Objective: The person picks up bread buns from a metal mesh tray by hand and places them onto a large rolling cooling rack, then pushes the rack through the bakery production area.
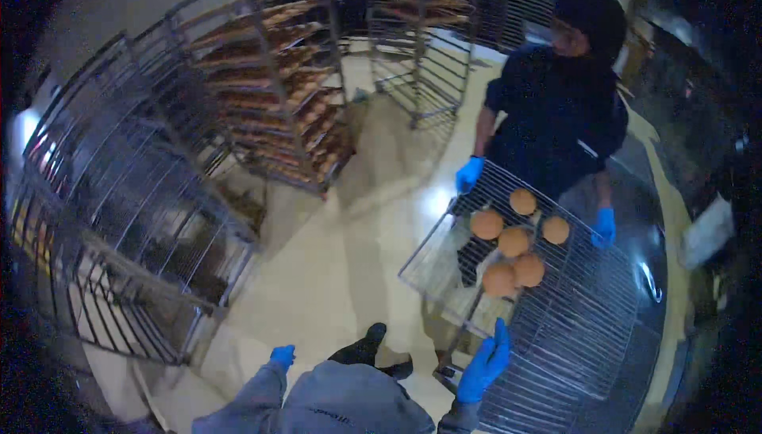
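The dark rim is hiding much of the far right, and blur is making the goods on the tall rack [278,93], at far left, difficult to make out. Your left hand [282,356] is appearing small, away from the tray; I cannot tell if its fingers are together or apart. That sleeved forearm is coming up from the near edge, while your right forearm is mostly being cut off there.

Your right hand [484,364] is pointing its straightened fingers to the far side, the thumb standing apart; I cannot tell if it is touching the wire tray [587,307]. Six round brown buns [513,241] are lying on the tray, beyond your fingertips. A co-worker [548,117] is holding its far side.
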Motion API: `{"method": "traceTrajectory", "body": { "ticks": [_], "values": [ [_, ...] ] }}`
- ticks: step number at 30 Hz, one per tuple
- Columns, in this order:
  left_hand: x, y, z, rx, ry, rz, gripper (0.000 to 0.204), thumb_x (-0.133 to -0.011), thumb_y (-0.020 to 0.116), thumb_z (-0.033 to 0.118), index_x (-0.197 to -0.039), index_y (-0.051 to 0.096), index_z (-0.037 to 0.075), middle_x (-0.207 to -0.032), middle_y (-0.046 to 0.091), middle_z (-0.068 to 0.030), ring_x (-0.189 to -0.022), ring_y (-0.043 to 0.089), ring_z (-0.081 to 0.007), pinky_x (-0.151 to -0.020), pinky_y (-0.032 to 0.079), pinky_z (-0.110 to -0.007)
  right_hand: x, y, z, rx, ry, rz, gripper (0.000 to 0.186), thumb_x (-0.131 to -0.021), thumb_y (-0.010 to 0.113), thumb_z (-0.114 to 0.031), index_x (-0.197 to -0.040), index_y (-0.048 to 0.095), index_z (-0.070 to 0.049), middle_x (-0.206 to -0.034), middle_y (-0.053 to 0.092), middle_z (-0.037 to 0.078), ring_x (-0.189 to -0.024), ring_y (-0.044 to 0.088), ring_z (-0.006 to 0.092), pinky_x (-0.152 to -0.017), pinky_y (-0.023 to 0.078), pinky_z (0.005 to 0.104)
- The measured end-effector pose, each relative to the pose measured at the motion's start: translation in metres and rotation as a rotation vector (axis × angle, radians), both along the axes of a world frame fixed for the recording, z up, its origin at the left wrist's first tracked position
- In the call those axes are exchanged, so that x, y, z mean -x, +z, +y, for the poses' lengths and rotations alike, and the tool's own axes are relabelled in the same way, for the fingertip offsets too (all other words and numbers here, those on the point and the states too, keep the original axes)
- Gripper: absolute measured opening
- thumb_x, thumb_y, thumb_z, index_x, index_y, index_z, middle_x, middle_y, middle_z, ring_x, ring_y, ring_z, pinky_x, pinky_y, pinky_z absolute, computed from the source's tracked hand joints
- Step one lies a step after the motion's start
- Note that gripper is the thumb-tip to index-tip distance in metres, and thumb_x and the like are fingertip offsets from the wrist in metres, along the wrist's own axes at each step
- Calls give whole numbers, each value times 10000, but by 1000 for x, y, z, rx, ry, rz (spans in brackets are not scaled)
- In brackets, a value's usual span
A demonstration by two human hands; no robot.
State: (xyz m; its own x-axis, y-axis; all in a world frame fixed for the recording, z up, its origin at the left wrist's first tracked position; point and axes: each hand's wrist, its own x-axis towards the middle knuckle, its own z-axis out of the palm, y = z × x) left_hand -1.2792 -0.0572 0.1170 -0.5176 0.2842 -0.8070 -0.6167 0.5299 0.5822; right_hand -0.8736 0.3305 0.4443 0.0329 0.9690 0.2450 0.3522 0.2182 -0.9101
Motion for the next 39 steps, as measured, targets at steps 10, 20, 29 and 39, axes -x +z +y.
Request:
{"method": "traceTrajectory", "body": {
  "ticks": [10, 20, 29, 39],
  "values": [
    [-50, -45, -44, 22, 274, 200, 373, -933, 620, 397, -958, 678, 28, -788, 688, -107, -609, 609, -174, -525, 456, -350, 90, 15, -43, -71, 400, -39, 371, -974, 512, -51, -1329, 586, 25, -1361, 595, 152, -1270, 535, 258, -1104, 381, 388],
    [-23, -31, -69, -27, -360, 764, 420, -974, 540, 386, -984, 698, -2, -895, 717, -150, -796, 677, -255, -713, 525, -413, 177, 22, -139, -32, 516, -213, 376, -934, 527, -10, -1298, 616, 12, -1324, 626, 125, -1202, 563, 227, -1073, 398, 365],
    [-53, -76, -171, 2, 114, 336, 444, -942, 569, 422, -924, 710, 2, -859, 719, -141, -761, 667, -258, -741, 522, -395, 243, 35, -186, 4, 742, -312, 388, -908, 585, -39, -1291, 617, 9, -1309, 630, 156, -1221, 574, 287, -1084, 405, 397],
    [-98, -43, -213, 18, 708, -11, 459, -915, 609, 417, -982, 685, -31, -881, 710, -152, -763, 669, -218, -685, 532, -351, 324, 38, -212, -100, 1153, -369, 408, -904, 606, -55, -1310, 617, -24, -1321, 623, 156, -1233, 568, 294, -1095, 399, 403]
  ]
}}
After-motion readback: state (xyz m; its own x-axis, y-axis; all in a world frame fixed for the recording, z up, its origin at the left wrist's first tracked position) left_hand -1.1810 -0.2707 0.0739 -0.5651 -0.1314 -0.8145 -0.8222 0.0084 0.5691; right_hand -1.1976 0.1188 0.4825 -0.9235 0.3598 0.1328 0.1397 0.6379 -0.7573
